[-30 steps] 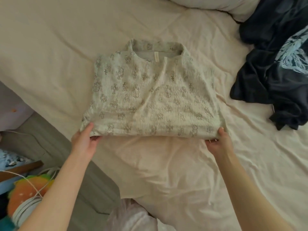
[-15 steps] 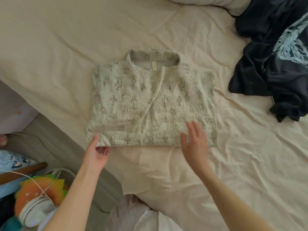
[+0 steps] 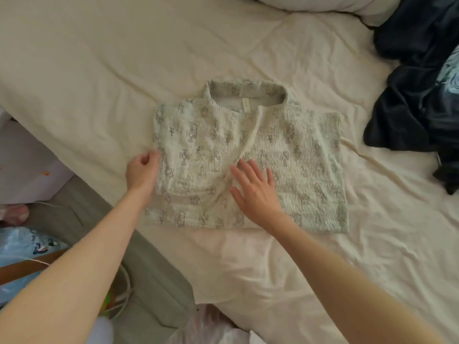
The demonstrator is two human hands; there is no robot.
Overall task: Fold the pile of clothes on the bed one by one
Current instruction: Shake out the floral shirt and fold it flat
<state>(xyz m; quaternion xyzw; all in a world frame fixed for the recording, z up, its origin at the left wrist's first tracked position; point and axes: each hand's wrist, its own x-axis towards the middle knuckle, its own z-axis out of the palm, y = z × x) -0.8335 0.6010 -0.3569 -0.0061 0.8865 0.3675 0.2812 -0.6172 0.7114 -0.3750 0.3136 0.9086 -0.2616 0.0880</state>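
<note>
The left hand sits at the left edge of the pale printed shirt, its fingers curled round that edge and gripping the cloth. The right hand lies flat on the middle of the shirt, fingers straight and spread, pressing down and holding nothing. Both bare forearms reach in from the bottom of the view.

The shirt lies folded into a rough rectangle on the cream bedsheet, collar towards the far side with a small label showing inside the neck. Its lower left part is bunched under a fold beside the left hand, while the right half lies flatter, its hem near the person.

To the right, well apart from the shirt, a heap of dark navy clothes lies crumpled on the sheet, a light blue printed patch showing at the right edge of the view. A pale pillow lies along the top edge, touching the dark heap. The sheet around the shirt is wrinkled, with a raised hump just in front of the hem.

Left of the bed, a grey floor shows, with a white cord looping across it, some blue patterned fabric and a white box-like surface. A crinkled whitish bag lies at the bottom edge, between the forearms.
</note>
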